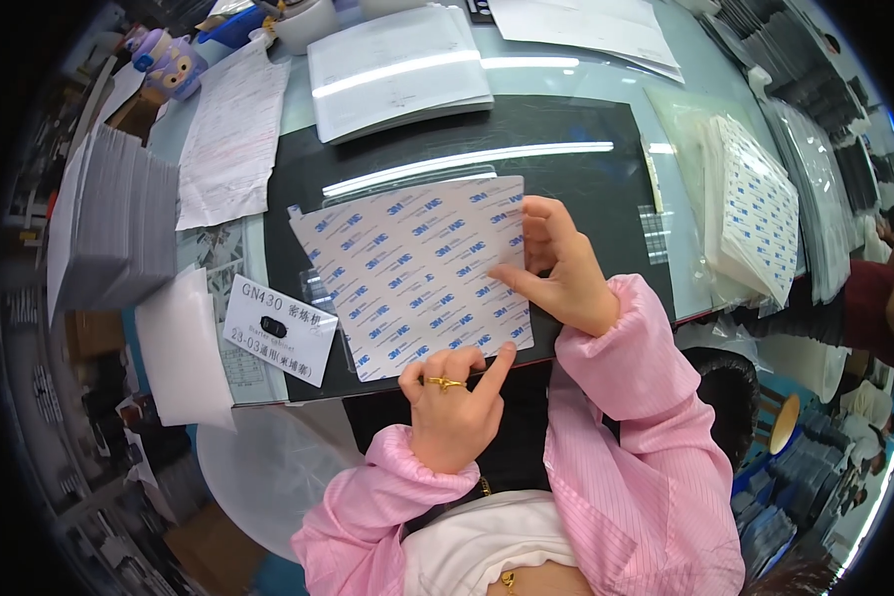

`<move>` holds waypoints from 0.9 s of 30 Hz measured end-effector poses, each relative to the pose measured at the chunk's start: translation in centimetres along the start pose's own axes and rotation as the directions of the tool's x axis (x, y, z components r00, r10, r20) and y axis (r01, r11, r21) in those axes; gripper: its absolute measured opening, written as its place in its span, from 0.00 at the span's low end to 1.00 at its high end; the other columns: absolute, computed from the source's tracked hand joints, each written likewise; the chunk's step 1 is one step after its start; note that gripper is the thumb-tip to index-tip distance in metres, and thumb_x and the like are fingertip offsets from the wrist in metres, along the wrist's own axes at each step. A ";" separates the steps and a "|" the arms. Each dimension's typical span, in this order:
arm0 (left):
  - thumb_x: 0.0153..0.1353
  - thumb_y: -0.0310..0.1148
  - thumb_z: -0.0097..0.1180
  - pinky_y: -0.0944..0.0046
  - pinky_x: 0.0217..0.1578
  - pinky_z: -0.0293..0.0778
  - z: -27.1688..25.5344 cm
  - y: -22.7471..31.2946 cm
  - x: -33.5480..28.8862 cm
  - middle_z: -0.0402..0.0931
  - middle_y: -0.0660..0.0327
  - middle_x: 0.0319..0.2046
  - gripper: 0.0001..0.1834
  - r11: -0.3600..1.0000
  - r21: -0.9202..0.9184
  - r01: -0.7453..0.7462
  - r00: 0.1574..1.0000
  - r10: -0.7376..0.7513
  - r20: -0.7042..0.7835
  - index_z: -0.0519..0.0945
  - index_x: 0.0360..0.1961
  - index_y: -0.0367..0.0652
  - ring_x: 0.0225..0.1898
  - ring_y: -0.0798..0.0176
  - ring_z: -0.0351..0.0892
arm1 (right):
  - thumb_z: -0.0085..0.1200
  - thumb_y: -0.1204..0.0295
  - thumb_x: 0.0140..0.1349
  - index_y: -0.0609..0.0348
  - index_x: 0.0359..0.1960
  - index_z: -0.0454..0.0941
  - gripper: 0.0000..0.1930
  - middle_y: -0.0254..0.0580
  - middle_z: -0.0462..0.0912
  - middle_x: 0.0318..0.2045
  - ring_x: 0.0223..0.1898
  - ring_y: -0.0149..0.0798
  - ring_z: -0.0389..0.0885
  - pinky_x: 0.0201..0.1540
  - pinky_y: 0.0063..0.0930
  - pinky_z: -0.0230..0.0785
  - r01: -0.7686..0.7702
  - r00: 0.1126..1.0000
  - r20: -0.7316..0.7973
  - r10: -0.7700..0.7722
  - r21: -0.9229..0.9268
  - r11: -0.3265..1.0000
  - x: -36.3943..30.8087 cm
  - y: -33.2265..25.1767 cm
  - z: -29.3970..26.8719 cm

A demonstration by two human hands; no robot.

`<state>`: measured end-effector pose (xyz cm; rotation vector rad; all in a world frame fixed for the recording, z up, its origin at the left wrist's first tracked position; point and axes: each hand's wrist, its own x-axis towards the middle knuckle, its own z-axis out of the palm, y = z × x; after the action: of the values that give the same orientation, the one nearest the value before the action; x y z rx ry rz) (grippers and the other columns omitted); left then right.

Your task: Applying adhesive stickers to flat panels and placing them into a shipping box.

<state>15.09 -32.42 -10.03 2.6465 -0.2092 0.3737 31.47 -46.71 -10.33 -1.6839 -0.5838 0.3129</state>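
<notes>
A white sheet of adhesive backing paper with repeated blue print (422, 268) lies over the black mat in front of me. My right hand (566, 268) is at its right edge, thumb on top and the other fingertips hidden at or behind the edge. Along the near edge rests my left hand (455, 412), its index finger stretched toward the near right corner and the others slightly bent, fingertips touching the sheet. Clear film (318, 288) peeks out beneath the sheet on the left. Beside it is a white printed card (280, 328).
The black mat (586, 129) lies on a glass-topped table. Beyond it sits a stack of clear-covered sheets (397, 74). Tall grey stacks (119, 219) and white foam sheets (179, 348) stand left; a bagged pile of similar printed sheets (760, 209) is right. A purple cup (169, 65) stands far left.
</notes>
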 end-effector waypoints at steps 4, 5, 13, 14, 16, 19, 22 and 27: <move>0.47 0.29 0.60 0.55 0.49 0.52 -0.2 0.2 0.0 0.68 0.70 0.35 0.26 0.999 -0.015 0.032 0.999 -0.032 0.013 0.82 0.52 0.54 0.44 0.67 0.68 | 0.62 0.83 0.57 0.60 0.55 0.68 0.24 0.49 0.81 0.51 0.46 0.35 0.84 0.41 0.22 0.77 0.164 0.977 -0.098 -0.189 -0.218 0.962 0.1 -0.3 0.2; 0.48 0.31 0.60 0.55 0.48 0.53 0.1 0.2 -0.2 0.67 0.70 0.35 0.24 1.000 0.004 0.013 1.000 -0.013 -0.008 0.82 0.51 0.54 0.44 0.67 0.69 | 0.62 0.83 0.57 0.61 0.54 0.70 0.23 0.51 0.79 0.54 0.48 0.35 0.83 0.39 0.23 0.78 0.209 0.964 -0.124 -0.237 -0.204 0.956 0.7 -0.6 0.1; 0.49 0.43 0.68 0.47 0.56 0.56 -4.9 -7.1 -0.6 0.73 0.61 0.50 0.33 0.989 -0.137 0.051 0.987 -0.071 -0.144 0.75 0.58 0.48 0.56 0.54 0.69 | 0.53 0.86 0.60 0.63 0.52 0.72 0.17 0.48 0.70 0.63 0.55 0.37 0.77 0.44 0.23 0.80 0.095 0.989 -0.110 -0.095 -0.008 0.995 0.4 0.4 -0.3; 0.48 0.48 0.70 0.44 0.59 0.55 -6.3 -9.7 -1.2 0.73 0.58 0.54 0.38 0.979 -0.180 0.091 0.978 -0.121 -0.169 0.72 0.61 0.47 0.61 0.51 0.67 | 0.53 0.85 0.61 0.63 0.52 0.72 0.17 0.47 0.70 0.62 0.56 0.37 0.77 0.45 0.23 0.80 0.104 0.988 -0.110 -0.106 -0.023 0.994 0.4 0.5 -0.3; 0.46 0.58 0.70 0.37 0.67 0.48 -9.7 -13.2 -2.7 0.65 0.56 0.66 0.46 0.978 0.104 0.183 0.979 -0.172 -0.111 0.69 0.65 0.50 0.69 0.48 0.59 | 0.53 0.85 0.61 0.64 0.52 0.72 0.16 0.47 0.70 0.62 0.55 0.37 0.77 0.45 0.24 0.80 0.103 0.990 -0.100 -0.104 -0.008 0.995 0.4 0.4 -0.4; 0.44 0.64 0.68 0.36 0.71 0.37 -11.1 -16.0 -6.5 0.59 0.58 0.71 0.50 0.970 0.193 0.147 0.975 -0.175 0.137 0.68 0.66 0.52 0.74 0.48 0.51 | 0.52 0.84 0.62 0.65 0.51 0.72 0.15 0.45 0.71 0.60 0.55 0.37 0.77 0.46 0.24 0.81 0.113 0.989 -0.094 -0.115 -0.028 0.993 0.6 0.4 -0.4; 0.49 0.43 0.68 0.41 0.66 0.59 -10.7 -16.1 -9.6 0.76 0.62 0.59 0.29 0.935 0.351 -0.049 0.997 0.023 0.079 0.80 0.55 0.51 0.65 0.55 0.70 | 0.52 0.84 0.63 0.65 0.51 0.72 0.14 0.45 0.72 0.59 0.54 0.36 0.77 0.46 0.24 0.81 0.125 0.987 -0.092 -0.129 -0.047 0.991 0.8 0.3 -0.1; 0.52 0.31 0.63 0.53 0.53 0.76 -11.8 -13.6 -8.8 0.84 0.65 0.46 0.15 0.957 0.233 -0.174 0.976 0.199 -0.087 0.85 0.44 0.50 0.50 0.60 0.82 | 0.52 0.82 0.64 0.64 0.50 0.73 0.13 0.44 0.73 0.58 0.53 0.35 0.77 0.46 0.24 0.80 0.126 0.988 -0.083 -0.133 -0.086 0.988 0.8 0.6 -0.5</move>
<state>6.91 -14.21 -8.15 2.8247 -0.4053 0.6384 32.47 -46.75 -10.74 -1.7186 -0.6437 0.1218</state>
